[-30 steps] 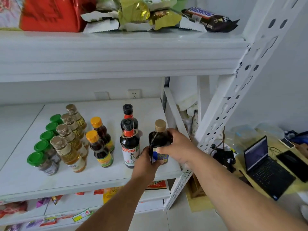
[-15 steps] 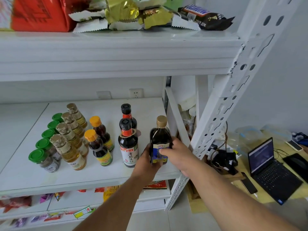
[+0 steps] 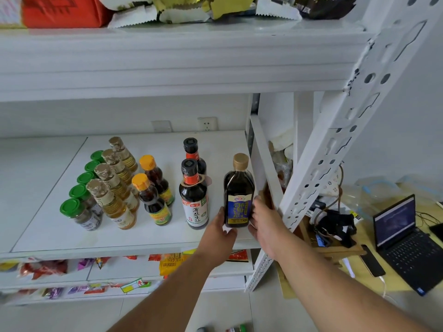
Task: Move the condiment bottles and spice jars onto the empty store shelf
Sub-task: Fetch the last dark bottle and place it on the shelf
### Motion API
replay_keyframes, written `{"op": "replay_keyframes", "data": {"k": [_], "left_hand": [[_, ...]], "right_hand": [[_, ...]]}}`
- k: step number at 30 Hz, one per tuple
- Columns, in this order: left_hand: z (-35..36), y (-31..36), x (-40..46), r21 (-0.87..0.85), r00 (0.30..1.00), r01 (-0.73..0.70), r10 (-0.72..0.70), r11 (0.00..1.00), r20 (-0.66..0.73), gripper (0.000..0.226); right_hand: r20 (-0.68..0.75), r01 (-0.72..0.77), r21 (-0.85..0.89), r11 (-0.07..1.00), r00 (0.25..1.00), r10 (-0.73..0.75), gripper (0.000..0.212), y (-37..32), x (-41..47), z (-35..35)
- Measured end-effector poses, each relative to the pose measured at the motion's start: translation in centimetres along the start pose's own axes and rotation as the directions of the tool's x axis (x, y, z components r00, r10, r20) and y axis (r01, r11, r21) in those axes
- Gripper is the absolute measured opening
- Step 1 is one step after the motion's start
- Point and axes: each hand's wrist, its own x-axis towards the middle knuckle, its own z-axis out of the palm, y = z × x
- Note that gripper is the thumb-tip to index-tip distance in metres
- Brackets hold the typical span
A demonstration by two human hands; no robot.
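Note:
A dark bottle (image 3: 238,192) with a gold cap and blue label stands upright at the right front of the white shelf (image 3: 48,236). My left hand (image 3: 220,230) grips its base from the left. From the right, my right hand (image 3: 263,219) holds the base, thumb along the label. To the left stand two soy sauce bottles (image 3: 193,197) with black caps, two orange-capped bottles (image 3: 151,200), a row of golden oil bottles (image 3: 110,204) and a row of green-lidded spice jars (image 3: 76,214).
The upper shelf (image 3: 167,63) hangs low overhead, with snack packets on it. A slanted white shelf post (image 3: 335,140) stands just right of my right hand. An open laptop (image 3: 405,236) sits on a table at right. Snack packets (image 3: 167,259) fill the lower shelf.
The dark bottle has been set down onto the shelf beside the soy sauce bottles. My right hand has slid from around its body down to its base.

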Motion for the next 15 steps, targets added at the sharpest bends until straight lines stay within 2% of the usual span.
{"op": "replay_keyframes", "data": {"k": [15], "left_hand": [[0.33, 0.09, 0.53, 0.027, 0.999, 0.030, -0.030, 0.999, 0.030, 0.071]], "right_hand": [[-0.049, -0.015, 0.031, 0.999, 0.999, 0.016, 0.039, -0.14, 0.73, 0.54]]}}
